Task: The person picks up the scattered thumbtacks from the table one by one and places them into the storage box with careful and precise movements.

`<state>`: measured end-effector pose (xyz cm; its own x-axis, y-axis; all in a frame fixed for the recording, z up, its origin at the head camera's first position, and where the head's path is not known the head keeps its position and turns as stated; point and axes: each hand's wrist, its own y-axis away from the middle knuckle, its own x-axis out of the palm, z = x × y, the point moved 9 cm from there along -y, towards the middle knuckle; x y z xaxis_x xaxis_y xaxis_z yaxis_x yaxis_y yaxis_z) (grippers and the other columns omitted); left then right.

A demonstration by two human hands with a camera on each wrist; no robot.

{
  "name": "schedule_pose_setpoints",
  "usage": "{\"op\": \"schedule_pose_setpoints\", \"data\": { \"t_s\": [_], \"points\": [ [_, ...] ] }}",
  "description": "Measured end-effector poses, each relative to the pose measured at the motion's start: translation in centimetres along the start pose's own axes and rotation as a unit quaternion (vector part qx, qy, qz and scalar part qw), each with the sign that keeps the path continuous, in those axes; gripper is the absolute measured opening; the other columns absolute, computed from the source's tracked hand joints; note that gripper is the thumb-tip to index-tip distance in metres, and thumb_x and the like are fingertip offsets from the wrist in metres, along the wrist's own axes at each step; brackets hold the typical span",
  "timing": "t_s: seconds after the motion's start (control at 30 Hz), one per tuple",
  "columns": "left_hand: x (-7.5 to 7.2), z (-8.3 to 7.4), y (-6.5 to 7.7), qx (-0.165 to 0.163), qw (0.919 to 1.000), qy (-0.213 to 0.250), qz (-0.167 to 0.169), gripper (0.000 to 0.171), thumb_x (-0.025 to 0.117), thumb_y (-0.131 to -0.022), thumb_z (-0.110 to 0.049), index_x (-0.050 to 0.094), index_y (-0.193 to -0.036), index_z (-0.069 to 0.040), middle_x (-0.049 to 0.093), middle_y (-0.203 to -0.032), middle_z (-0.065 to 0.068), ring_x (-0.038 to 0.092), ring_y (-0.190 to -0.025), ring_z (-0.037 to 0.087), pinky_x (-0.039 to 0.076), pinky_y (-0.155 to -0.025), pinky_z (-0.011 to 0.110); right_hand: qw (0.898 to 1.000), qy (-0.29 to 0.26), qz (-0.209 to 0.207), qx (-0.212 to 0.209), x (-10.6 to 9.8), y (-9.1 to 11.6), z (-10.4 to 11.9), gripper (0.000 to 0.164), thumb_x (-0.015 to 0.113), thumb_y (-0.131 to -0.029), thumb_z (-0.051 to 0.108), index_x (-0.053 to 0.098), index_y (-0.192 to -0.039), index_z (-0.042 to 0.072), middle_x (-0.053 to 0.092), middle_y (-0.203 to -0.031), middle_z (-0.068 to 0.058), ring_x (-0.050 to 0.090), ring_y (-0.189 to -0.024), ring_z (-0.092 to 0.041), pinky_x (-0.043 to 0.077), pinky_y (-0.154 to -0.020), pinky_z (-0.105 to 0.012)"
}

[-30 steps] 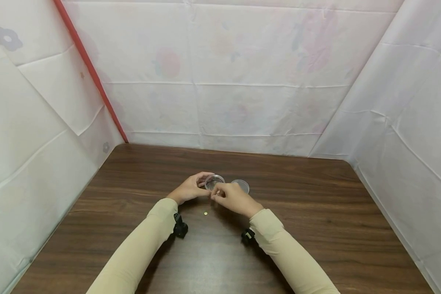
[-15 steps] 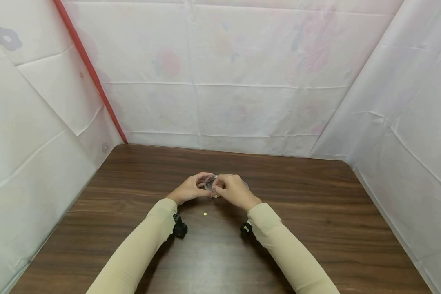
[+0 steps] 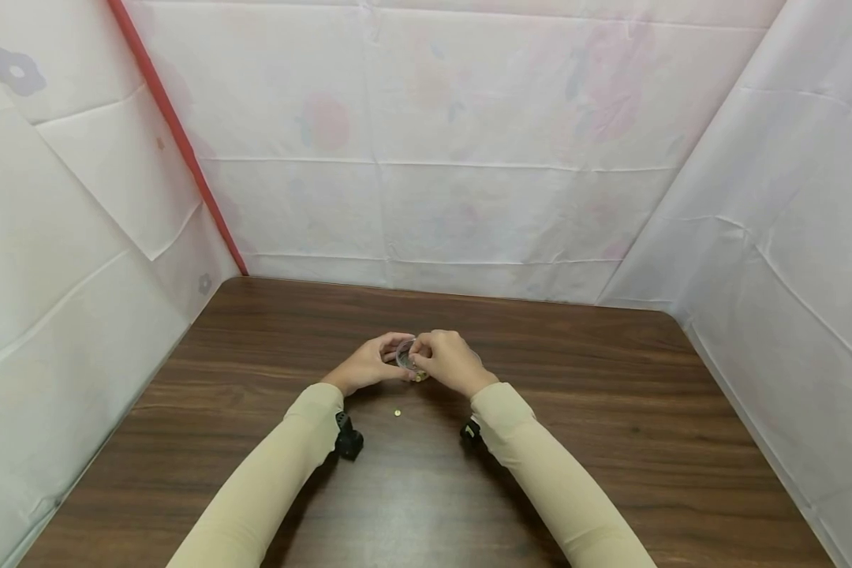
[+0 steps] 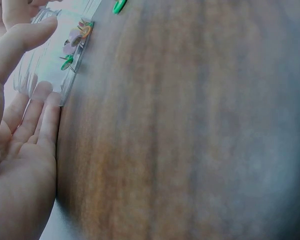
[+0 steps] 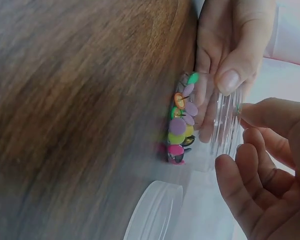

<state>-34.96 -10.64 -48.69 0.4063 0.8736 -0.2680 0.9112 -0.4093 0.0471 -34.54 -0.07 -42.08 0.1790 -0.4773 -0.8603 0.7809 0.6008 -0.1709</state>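
My left hand (image 3: 364,365) holds a clear round plastic container (image 5: 225,127) on the table, thumb on one side and fingers on the other. Inside it several thumbtacks (image 5: 178,126) lie at the bottom, purple, green, yellow, orange and pink. At the container's mouth is my right hand (image 3: 450,363), thumb and forefinger pinched together. A small greenish thumbtack (image 5: 239,110) shows partly at those fingertips; the rest is hidden. One loose thumbtack (image 3: 397,412) lies on the table in front of the hands, and looks green in the left wrist view.
A clear round lid (image 5: 155,212) lies on the brown wooden table (image 3: 610,410) beside the container, mostly hidden behind the right hand in the head view. White patterned sheets (image 3: 426,158) hang along the table's back and sides.
My right hand has moved forward from the container's near side to over its mouth, covering most of the lid from the head view. The left hand and the loose thumbtack stay put.
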Motion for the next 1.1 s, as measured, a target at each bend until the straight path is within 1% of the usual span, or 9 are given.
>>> {"op": "schedule_pose_setpoints", "data": {
  "t_s": [0.2, 0.27, 0.37, 0.47, 0.53, 0.67, 0.8, 0.97, 1.1],
  "points": [
    [0.3, -2.8, 1.3, 0.003, 0.9998, -0.006, 0.019, 0.065, 0.075, -0.079, -0.016, 0.044, -0.136, -0.016, 0.045, -0.137, 0.009, 0.04, -0.124, 0.024, 0.037, -0.106, 0.052, 1.0, 0.004, 0.002, 0.005, 0.2, -0.3, 0.1, 0.01, 0.061, -0.091, 0.02, 0.069, -0.094, 0.014, 0.064, -0.08, 0.004, 0.054, -0.064, -0.002, 0.051, -0.053, -0.018],
    [0.3, -2.4, 1.1, 0.001, 0.9998, -0.004, 0.021, 0.065, 0.075, -0.079, -0.017, 0.044, -0.136, -0.017, 0.046, -0.137, 0.008, 0.04, -0.124, 0.024, 0.037, -0.106, 0.052, 1.0, -0.005, 0.007, 0.011, 0.3, -0.2, 0.0, 0.011, 0.061, -0.091, 0.02, 0.068, -0.097, 0.014, 0.064, -0.08, 0.004, 0.054, -0.063, -0.002, 0.051, -0.051, -0.018],
    [0.2, -1.1, 0.5, -0.006, 0.9998, 0.004, 0.019, 0.067, 0.076, -0.078, -0.019, 0.044, -0.136, -0.019, 0.046, -0.137, 0.007, 0.04, -0.124, 0.022, 0.037, -0.106, 0.051, 1.0, -0.017, 0.009, 0.016, 0.3, -0.1, -0.1, 0.011, 0.06, -0.092, 0.021, 0.067, -0.098, 0.014, 0.064, -0.078, 0.005, 0.054, -0.062, -0.001, 0.051, -0.05, -0.018],
    [0.1, 0.1, -0.1, -0.007, 0.9999, 0.005, 0.011, 0.068, 0.078, -0.076, -0.023, 0.045, -0.135, -0.023, 0.046, -0.136, 0.005, 0.04, -0.125, 0.021, 0.036, -0.107, 0.051, 1.0, -0.022, 0.0, 0.01, 0.0, 0.2, 0.0, 0.01, 0.059, -0.092, 0.021, 0.065, -0.097, 0.015, 0.062, -0.076, 0.006, 0.053, -0.06, -0.002, 0.05, -0.049, -0.018],
    [0.0, 0.5, -0.2, -0.008, 0.9999, 0.004, 0.005, 0.068, 0.079, -0.075, -0.026, 0.045, -0.134, -0.026, 0.046, -0.136, 0.003, 0.04, -0.124, 0.019, 0.037, -0.107, 0.05, 1.0, -0.023, -0.007, 0.001, -0.2, 0.5, 0.2, 0.01, 0.059, -0.092, 0.022, 0.065, -0.096, 0.015, 0.061, -0.073, 0.006, 0.053, -0.058, -0.003, 0.049, -0.047, -0.019],
    [-0.1, 0.6, -0.3, -0.004, 1.0, 0.005, 0.0, 0.069, 0.079, -0.074, -0.028, 0.046, -0.134, -0.027, 0.047, -0.135, 0.001, 0.041, -0.124, 0.017, 0.039, -0.106, 0.049, 0.999, -0.026, -0.01, -0.018, -0.4, 1.1, 0.8, 0.009, 0.059, -0.092, 0.022, 0.064, -0.095, 0.016, 0.06, -0.069, 0.006, 0.051, -0.053, -0.003, 0.046, -0.044, -0.018],
    [-0.1, 0.4, -0.2, 0.007, 1.0, 0.002, 0.003, 0.071, 0.078, -0.076, -0.028, 0.043, -0.138, -0.021, 0.046, -0.137, 0.003, 0.04, -0.124, 0.019, 0.04, -0.104, 0.05, 0.999, -0.038, -0.002, -0.032, -0.2, 1.7, 1.3, 0.006, 0.058, -0.093, 0.021, 0.063, -0.093, 0.017, 0.06, -0.066, 0.006, 0.049, -0.049, -0.003, 0.043, -0.041, -0.017],
    [0.0, 0.5, -0.2, 0.007, 0.9999, 0.003, 0.009, 0.075, 0.077, -0.077, -0.029, 0.04, -0.141, -0.018, 0.043, -0.139, 0.005, 0.037, -0.128, 0.022, 0.041, -0.104, 0.049, 0.998, -0.036, 0.006, -0.042, 0.2, 2.2, 1.7, 0.007, 0.059, -0.092, 0.023, 0.064, -0.092, 0.018, 0.057, -0.062, 0.008, 0.045, -0.046, -0.003, 0.04, -0.04, -0.018],
    [0.0, 0.6, -0.3, 0.007, 0.9999, 0.005, 0.014, 0.074, 0.076, -0.079, -0.024, 0.038, -0.142, -0.016, 0.041, -0.141, 0.008, 0.035, -0.129, 0.025, 0.039, -0.105, 0.048, 0.998, -0.036, 0.022, -0.051, 0.7, 2.6, 2.1, 0.007, 0.061, -0.091, 0.022, 0.066, -0.091, 0.017, 0.059, -0.065, 0.008, 0.047, -0.049, -0.003, 0.043, -0.042, -0.018]
  ]
}}
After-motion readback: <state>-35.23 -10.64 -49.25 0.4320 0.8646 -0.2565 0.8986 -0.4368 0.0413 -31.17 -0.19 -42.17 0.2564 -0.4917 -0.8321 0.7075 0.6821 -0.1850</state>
